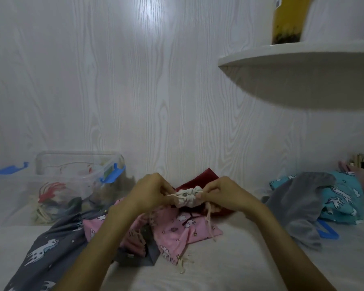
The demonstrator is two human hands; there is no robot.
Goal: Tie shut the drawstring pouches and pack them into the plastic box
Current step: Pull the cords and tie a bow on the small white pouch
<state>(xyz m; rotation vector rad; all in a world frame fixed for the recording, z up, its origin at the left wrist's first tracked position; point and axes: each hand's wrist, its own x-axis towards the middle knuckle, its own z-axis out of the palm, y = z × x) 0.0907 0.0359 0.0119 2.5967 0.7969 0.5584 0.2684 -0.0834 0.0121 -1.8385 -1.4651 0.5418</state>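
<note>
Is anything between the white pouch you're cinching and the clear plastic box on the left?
Nothing visible blocks it. The small white gathered pouch is held above the fabric pile, and the clear plastic box with blue clips stands open-topped, left of the left hand.

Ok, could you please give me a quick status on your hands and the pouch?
Left hand, right hand both pinching cream pouch, mouth cinched. Plastic box open, far left. Nothing blocking.

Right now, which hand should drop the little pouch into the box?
Probably the left hand: the clear plastic box with blue clips sits on its side, while the right hand also pinches the small white gathered pouch.
</note>
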